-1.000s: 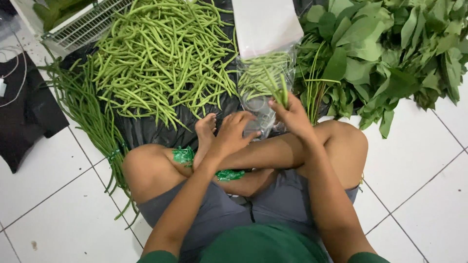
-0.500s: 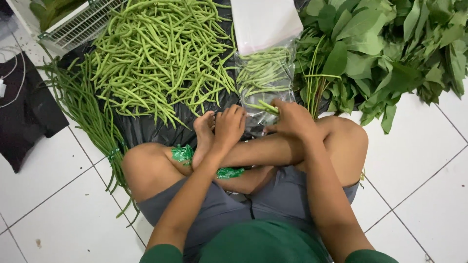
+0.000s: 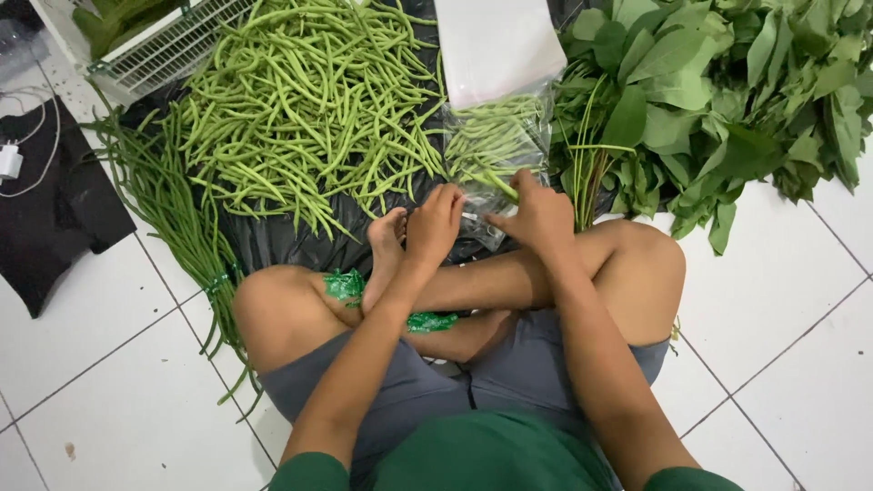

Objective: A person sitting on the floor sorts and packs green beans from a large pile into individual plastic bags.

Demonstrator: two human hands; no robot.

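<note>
While I am sitting cross-legged on the tiled floor (image 3: 800, 300), both my hands are working at the mouth of a clear bag (image 3: 496, 150) of green beans. My left hand (image 3: 435, 225) is resting with its fingers (image 3: 446, 198) curled loosely down onto the bag's near edge; I cannot tell whether they are actually pinching the plastic. My right hand (image 3: 538, 218) is lying just beside it, its fingers closing around a bean (image 3: 493, 180) that is poking toward the bag. The bag is stretching away from my fingertips, its far end lying under a white sheet (image 3: 498, 45). Beyond my left fingers a big bean pile (image 3: 300, 109) is spreading over black plastic (image 3: 273, 238), with long beans (image 3: 173, 209) lying further left. Beyond my right fingers leafy greens (image 3: 718, 91) are lying heaped. Near my left wrist my bare foot (image 3: 386, 238) is resting.
</note>
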